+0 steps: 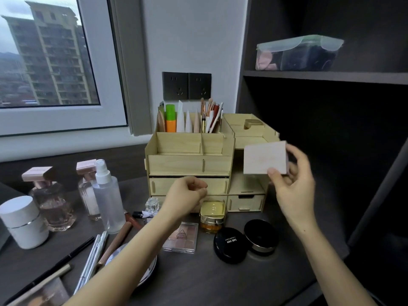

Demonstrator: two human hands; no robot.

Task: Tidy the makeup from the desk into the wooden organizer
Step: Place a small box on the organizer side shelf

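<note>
While our right hand (293,188) holds the pale flat case (265,157) up in front of the wooden organizer (189,165), thumb on the near bottom edge and fingers curled behind the far side, the case hangs clear of the counter (198,279), just above the open cubby (247,184) on the organizer's right. Our left hand (187,196) sits against the middle drawer (212,186) with its fingers curled in; we cannot tell whether it pinches a pull or nothing at all.

We judge the case to be light and stiff, a thin box with smooth faces (likely a pressed-powder palette, so it would not take a drop kindly). Gripping it across the short edges, as we do now, seems the safest hold: the flat faces offer little purchase, and squeezing a lid could pop it.

Plenty of makeup lies on the counter yet: a gold-lidded jar (213,214) just before the organizer, two black compacts (230,245) touching each other, a clear eyeshadow palette (181,236), a frosted spray bottle (108,195) and pencils (92,255) at the left. The glass pieces look heavy and breakable, so we would take them round the body, not the cap.
</note>
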